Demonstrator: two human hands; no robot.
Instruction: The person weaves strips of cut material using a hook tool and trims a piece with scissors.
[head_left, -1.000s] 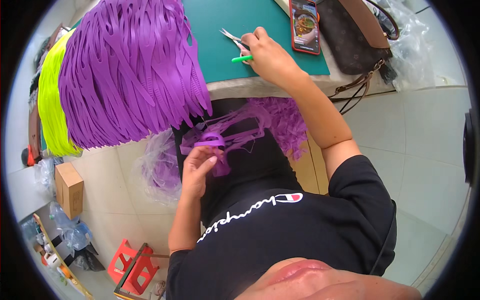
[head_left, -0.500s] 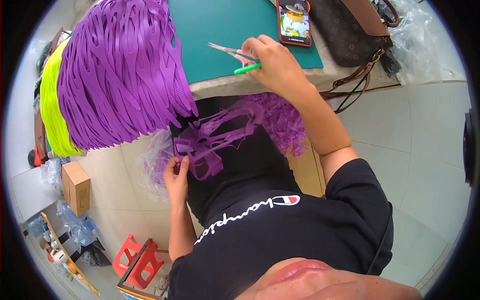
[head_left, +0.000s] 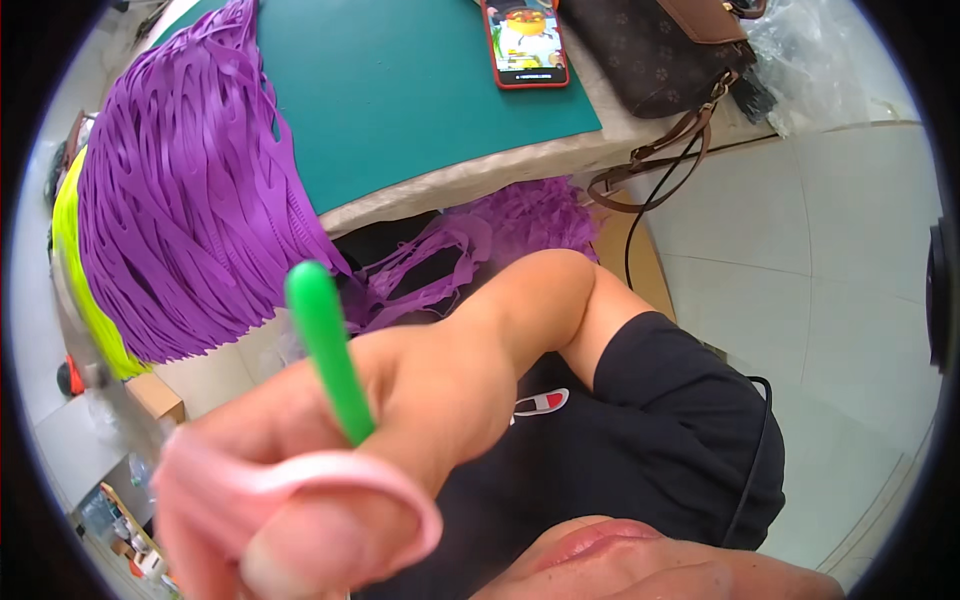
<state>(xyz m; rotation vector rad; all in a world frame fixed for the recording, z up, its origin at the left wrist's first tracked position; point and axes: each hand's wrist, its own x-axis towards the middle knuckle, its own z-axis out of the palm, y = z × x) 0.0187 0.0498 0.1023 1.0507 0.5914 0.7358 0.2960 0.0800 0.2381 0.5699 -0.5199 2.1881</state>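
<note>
Close to the camera, my right hand (head_left: 400,390) is raised and closed on a pair of scissors. A pink finger loop (head_left: 410,500) of the scissors circles my thumb; the blades are out of sight. A green rod-like handle (head_left: 330,350) sticks out from the same hand. My left hand does not show, as my right hand and forearm cover that area. A thin purple piece with cut-out openings (head_left: 430,265) lies over my lap, partly behind my forearm. To the left, a thick bundle of long purple strips (head_left: 185,190) hangs over the table edge.
A green mat (head_left: 420,90) covers the cloth-topped table. On it lies a phone in a red case (head_left: 530,45), beside a brown patterned handbag (head_left: 650,60) with dangling straps. Bright yellow strips (head_left: 80,280) hang at far left. Purple scraps (head_left: 540,215) are heaped under the table edge. A cardboard box (head_left: 155,397) stands on the floor.
My right hand has moved from above the mat down and up close to the camera, still with the scissors and green handle. My left hand has gone from sight. The view has shifted.
</note>
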